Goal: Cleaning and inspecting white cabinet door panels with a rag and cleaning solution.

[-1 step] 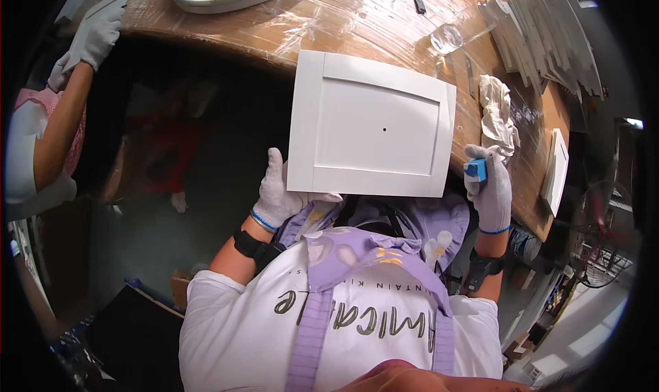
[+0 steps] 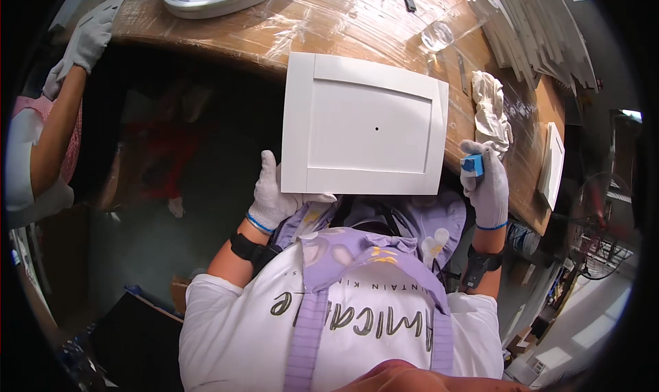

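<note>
White cabinet door panel (image 2: 364, 148) is tipped up in front of the person, low edge by the lap, top part in front of the table (image 2: 233, 42) edge; can't tell if it touches. Small dark dot in the mid, maybe a hole.

L hand (image 2: 276, 201), gloved, is spread: thumb up just beside the panel's L edge, fingers under the bottom L corner. R hand (image 2: 489, 182), gloved too, pinches a small blue block (image 2: 471, 164) btwn thumb and fingers, near the white rag (image 2: 491, 107), off the panel.

What could go wrong: only the L hand seems to hold the panel, w/ thumb not over the front, so it could slip or tip to the R, b/c nothing seen props that side. A drop might chip a corner. Glove cloth may be slick on smooth white. If the block is hard or gritty, rubbing too hard might scratch. Swinging the R hand wide could knock the rag.
</note>
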`<action>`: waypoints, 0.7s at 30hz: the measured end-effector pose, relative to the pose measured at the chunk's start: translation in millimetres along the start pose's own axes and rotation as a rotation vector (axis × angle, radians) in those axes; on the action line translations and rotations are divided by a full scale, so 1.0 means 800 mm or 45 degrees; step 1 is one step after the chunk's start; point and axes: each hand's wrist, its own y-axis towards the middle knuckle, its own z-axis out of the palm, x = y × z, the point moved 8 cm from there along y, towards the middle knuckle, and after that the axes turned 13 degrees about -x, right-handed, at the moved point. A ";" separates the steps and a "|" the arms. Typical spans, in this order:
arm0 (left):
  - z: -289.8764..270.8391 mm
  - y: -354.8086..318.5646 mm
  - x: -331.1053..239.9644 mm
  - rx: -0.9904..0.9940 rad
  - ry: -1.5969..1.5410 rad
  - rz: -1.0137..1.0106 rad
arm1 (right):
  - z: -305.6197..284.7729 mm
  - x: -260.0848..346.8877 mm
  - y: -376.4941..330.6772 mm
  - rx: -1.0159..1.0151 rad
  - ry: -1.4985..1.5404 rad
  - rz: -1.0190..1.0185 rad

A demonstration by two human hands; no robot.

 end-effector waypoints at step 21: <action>-0.018 0.012 -0.001 0.174 0.143 -0.114 | 0.364 0.164 0.073 0.184 -0.349 -1.312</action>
